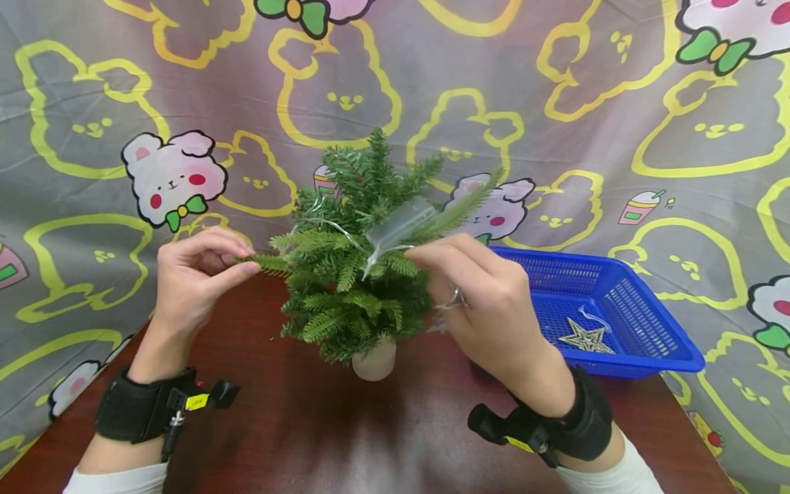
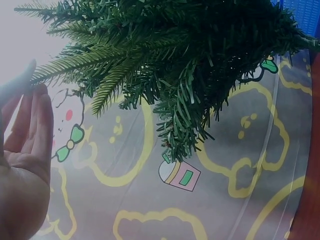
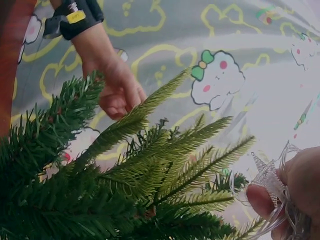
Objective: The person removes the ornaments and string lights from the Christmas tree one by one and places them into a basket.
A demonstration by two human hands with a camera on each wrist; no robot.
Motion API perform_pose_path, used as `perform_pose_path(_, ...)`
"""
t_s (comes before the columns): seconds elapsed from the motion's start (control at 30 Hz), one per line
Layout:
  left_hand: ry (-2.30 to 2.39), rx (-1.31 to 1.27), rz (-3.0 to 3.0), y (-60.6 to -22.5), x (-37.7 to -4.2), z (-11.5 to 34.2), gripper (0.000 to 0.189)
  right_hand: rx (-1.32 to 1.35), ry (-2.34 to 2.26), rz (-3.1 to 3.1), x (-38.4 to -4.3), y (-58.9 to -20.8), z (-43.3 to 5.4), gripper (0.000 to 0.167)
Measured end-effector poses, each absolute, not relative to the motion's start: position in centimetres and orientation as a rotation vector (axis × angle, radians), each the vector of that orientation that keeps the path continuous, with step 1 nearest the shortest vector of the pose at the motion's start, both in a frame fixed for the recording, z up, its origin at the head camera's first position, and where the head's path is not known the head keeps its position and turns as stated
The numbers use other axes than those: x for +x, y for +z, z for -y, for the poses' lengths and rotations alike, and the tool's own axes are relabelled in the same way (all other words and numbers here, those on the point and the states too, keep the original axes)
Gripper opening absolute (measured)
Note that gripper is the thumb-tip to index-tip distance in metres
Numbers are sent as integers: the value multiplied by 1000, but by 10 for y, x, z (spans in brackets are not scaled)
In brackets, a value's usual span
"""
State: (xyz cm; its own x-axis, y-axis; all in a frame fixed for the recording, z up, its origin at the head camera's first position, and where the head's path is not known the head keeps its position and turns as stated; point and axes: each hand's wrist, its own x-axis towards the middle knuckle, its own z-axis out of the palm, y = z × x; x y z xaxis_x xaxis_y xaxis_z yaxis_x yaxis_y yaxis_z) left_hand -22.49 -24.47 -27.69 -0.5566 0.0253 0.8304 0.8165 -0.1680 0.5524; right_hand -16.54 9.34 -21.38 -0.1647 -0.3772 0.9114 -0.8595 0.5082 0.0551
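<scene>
A small artificial Christmas tree (image 1: 339, 302) stands on the table on a pale round base (image 1: 374, 362). At its left side, my left hand (image 1: 194, 278) pinches the tip of a green branch (image 1: 269, 263) between thumb and fingers. My right hand (image 1: 494, 309), at the tree's right side, holds a bundle of clear string lights (image 3: 287, 207). A clear star-shaped light (image 3: 269, 176) pokes out at its fingertips in the right wrist view. The lights' wire (image 1: 336, 225) crosses the upper branches, and a clear plastic box (image 1: 401, 223) lies against them.
At the right stands a blue plastic basket (image 1: 669, 353) with slotted walls. In it lies a glittery gold star ornament (image 1: 586, 337) with a pale ribbon loop. Behind the dark wooden table (image 1: 278, 439) hangs a grey curtain (image 1: 382, 68) with cartoon prints.
</scene>
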Motion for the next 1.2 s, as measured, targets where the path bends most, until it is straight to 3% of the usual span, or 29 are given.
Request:
perform_pose_path(0.57,-1773,-1066,1504,-274,-218,242,22,924,496,1845,-157,-209,-95,34)
perform_pose_path(0.77,-1735,-1087,1531,-273,-215,242,21,883,429,1869,-157,-209,-94,23)
perform_pose_path(1.2,-1639,-1137,1551,-268,-208,236,15,934,388,1899,-160,-208,-95,23)
